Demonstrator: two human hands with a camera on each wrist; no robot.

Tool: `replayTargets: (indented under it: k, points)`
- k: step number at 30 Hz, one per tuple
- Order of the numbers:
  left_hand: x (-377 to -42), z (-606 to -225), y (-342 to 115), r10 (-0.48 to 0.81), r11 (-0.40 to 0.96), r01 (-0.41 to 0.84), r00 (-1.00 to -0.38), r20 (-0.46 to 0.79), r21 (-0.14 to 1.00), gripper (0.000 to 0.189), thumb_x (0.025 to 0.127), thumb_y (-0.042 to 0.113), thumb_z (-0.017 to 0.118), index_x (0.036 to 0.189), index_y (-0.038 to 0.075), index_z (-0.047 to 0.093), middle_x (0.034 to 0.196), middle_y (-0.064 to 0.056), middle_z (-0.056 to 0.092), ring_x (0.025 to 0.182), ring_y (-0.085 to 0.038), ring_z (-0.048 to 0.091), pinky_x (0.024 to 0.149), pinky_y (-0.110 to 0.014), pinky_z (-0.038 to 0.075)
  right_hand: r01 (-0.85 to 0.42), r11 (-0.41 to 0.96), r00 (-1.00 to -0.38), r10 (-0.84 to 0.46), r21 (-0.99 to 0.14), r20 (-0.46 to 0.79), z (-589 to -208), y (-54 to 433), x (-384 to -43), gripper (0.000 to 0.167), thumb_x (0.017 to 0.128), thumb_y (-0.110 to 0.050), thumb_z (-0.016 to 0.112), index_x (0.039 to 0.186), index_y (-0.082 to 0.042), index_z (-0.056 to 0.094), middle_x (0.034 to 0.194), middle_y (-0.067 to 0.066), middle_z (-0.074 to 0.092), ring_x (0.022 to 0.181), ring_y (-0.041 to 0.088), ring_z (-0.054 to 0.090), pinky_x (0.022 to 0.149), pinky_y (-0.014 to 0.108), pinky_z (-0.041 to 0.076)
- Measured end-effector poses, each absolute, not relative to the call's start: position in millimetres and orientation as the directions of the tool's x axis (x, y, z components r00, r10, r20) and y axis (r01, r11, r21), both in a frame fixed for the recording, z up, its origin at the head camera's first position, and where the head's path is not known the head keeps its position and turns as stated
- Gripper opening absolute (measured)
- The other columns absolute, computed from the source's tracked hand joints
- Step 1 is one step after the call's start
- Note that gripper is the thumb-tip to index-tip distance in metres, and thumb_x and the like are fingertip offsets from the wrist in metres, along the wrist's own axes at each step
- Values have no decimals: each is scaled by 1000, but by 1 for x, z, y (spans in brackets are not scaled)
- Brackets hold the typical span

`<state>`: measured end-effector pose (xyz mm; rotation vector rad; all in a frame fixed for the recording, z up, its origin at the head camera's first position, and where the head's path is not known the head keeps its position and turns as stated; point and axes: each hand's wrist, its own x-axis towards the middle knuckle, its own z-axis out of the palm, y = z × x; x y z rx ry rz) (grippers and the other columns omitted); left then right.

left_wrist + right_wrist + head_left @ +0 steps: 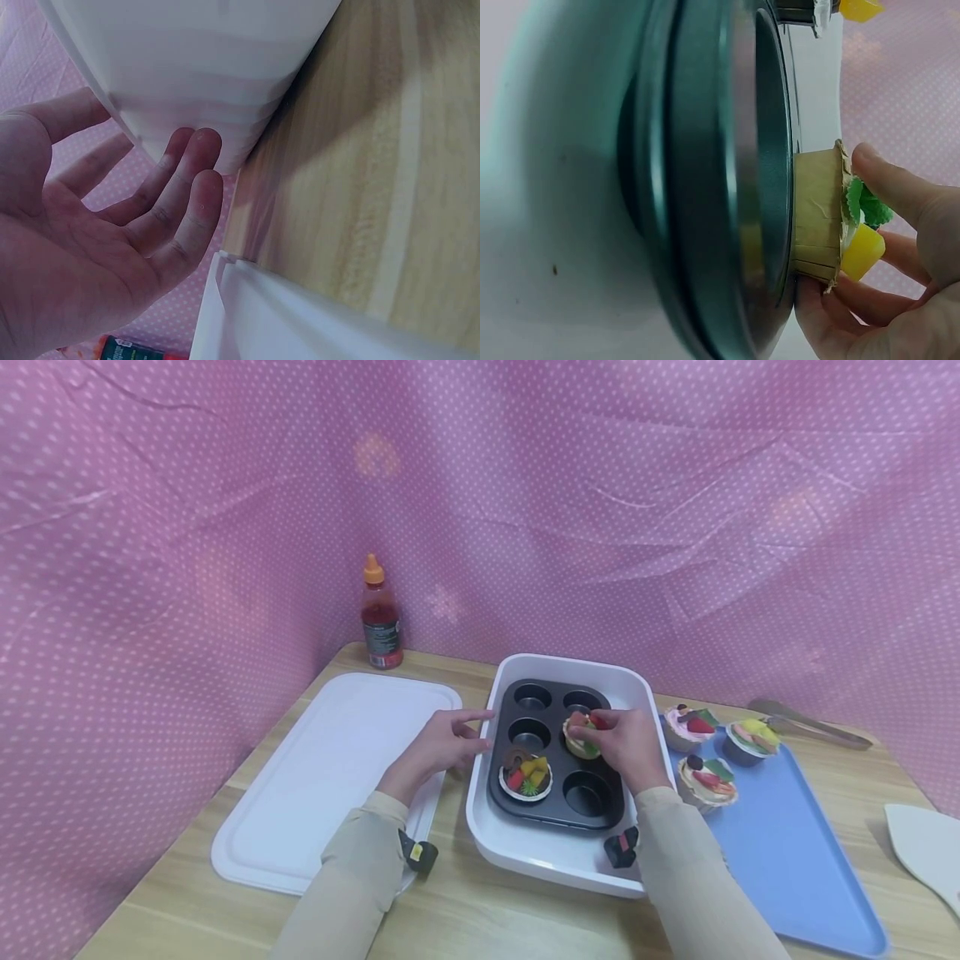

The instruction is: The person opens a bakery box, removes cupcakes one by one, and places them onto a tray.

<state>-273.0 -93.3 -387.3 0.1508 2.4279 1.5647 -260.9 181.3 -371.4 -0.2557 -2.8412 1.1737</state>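
My right hand (pixel 632 745) grips a fruit-topped cupcake (pixel 817 214) in a tan paper cup, thumb on one side and fingers on the other. The cupcake is at the middle right cup of a dark muffin tin (pixel 557 795); whether its base is seated inside I cannot tell. Another fruit cupcake (pixel 527 779) sits in the tin's near left cup. The tin lies inside a white tub (pixel 551 862). At the tub's left side is my left hand (pixel 437 745), fingers loosely bent and extended by the rim and outer wall, gripping nothing.
A white cutting board (pixel 330 777) lies on the left, with a red sauce bottle (pixel 382 631) behind it. On the right, a blue tray (pixel 780 852) bears several cupcakes (pixel 708 783). Tongs (pixel 817 727) and a white spatula (pixel 926 843) lie farther right. A pink dotted curtain (pixel 480 510) hangs behind.
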Motion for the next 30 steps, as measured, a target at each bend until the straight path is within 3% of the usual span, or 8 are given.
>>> replayTargets:
  k: [12, 24, 30]
  points:
    - [-272, -386, -93, 216, 429, -51, -964, -158, 902, 50, 90, 19, 75, 138, 29, 63, 114, -12, 68, 88, -21, 68, 71, -33, 59, 137, 668, -982, 189, -731, -11, -372, 183, -263, 59, 86, -42, 79, 128, -2, 68, 130, 22, 67, 109, 35, 57, 88, 41, 51]
    - [-272, -386, -93, 221, 422, -45, -963, -151, 905, 51, 90, 18, 76, 138, 29, 63, 112, -12, 68, 84, -21, 69, 70, -33, 59, 180, 611, -975, 217, -771, -56, -370, 183, -263, 60, 87, -41, 79, 131, -1, 66, 137, 23, 61, 124, 40, 52, 108, 57, 45]
    - [-272, -386, -93, 217, 422, -48, -964, -152, 905, 50, 91, 17, 75, 138, 29, 63, 113, -12, 68, 84, -21, 69, 69, -33, 59, 204, 586, -969, 234, -785, -77, -367, 182, -262, 61, 87, -40, 78, 132, -1, 65, 140, 24, 58, 128, 40, 49, 110, 58, 43]
